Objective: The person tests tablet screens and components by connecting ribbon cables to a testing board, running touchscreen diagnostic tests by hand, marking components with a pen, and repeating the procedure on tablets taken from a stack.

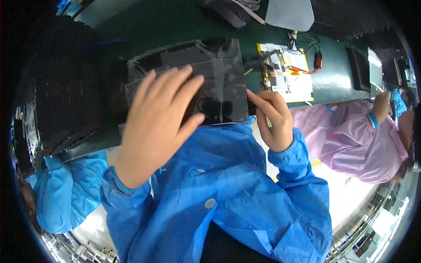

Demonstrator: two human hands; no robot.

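Observation:
A flat black panel (223, 94) with glossy patches and clear film or tape strips lies on the bench in front of me. My left hand (155, 116) rests over its left half, fingers spread and thumb held apart. At the panel's right edge is my right hand (275, 118), its fingers curled and the tips pressed together against that edge. Whatever is between those fingertips is too small to make out. Just beyond the right hand lies a flat white and yellow battery pack (291, 83) with an orange ribbon, a small circuit board and red leads.
A dark green bench (331, 72) runs across. A grey-white device (289, 15) with black cables and a dark computer mouse (226, 13) sit at the back. Black material (66, 87) covers the left. A co-worker in pink (351, 140) works at right; a light-blue sleeve (70, 193) shows at left.

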